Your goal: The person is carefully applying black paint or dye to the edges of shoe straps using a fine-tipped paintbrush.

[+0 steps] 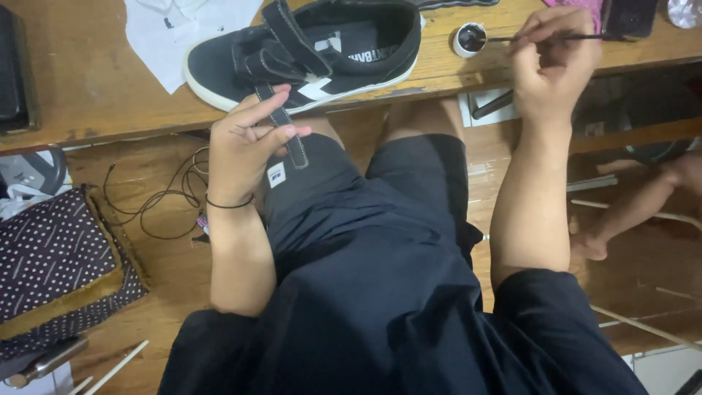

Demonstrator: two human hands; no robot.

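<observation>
I count one black sneaker [307, 51] with a white sole, lying on its side at the edge of the wooden table [88, 95]. It has three hook-and-loop straps; two stay folded across the upper, and the third, the loose strap [289, 128], hangs down over the table edge. My left hand [245, 146] pinches that strap between thumb and fingers, held narrow, with one black band around the wrist. My right hand [548, 62] is closed round one thin brush [563, 37], whose tip reaches into one small round pot [469, 39] of dark liquid, just beside the shoe's heel. One white sheet of paper [168, 36] lies under the toe.

The brush's far end is hidden behind my fingers. At the table's top right corner, a dark object and a pink one are cut off; I cannot tell what they are. One polka-dot cushion [51, 252] sits on the floor to my left, partly out of view.
</observation>
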